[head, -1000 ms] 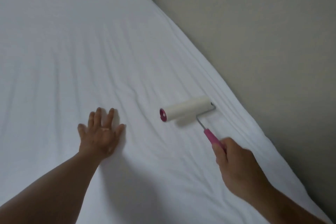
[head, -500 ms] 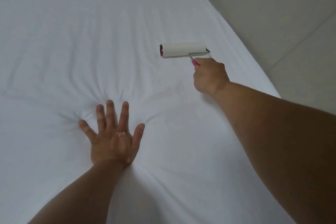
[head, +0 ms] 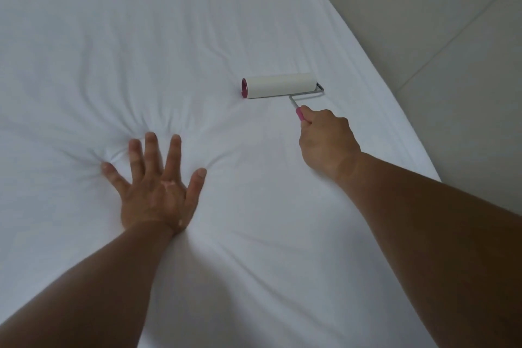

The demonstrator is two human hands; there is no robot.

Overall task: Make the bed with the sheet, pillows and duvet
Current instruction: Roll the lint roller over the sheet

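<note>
Left grip, fingers spread flat, presses creased white sheet at 8 o'clock of lint roller; right grip, at roller's 5 o'clock, wraps its pink handle, roller on sheet.

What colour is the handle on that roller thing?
Pink, seen in the head view: the handle pokes out of the right hand.

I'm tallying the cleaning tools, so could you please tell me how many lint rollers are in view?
1. The lint roller rests on the sheet toward the bed's right side, held by the right hand. Others may lie outside the frame.
</note>
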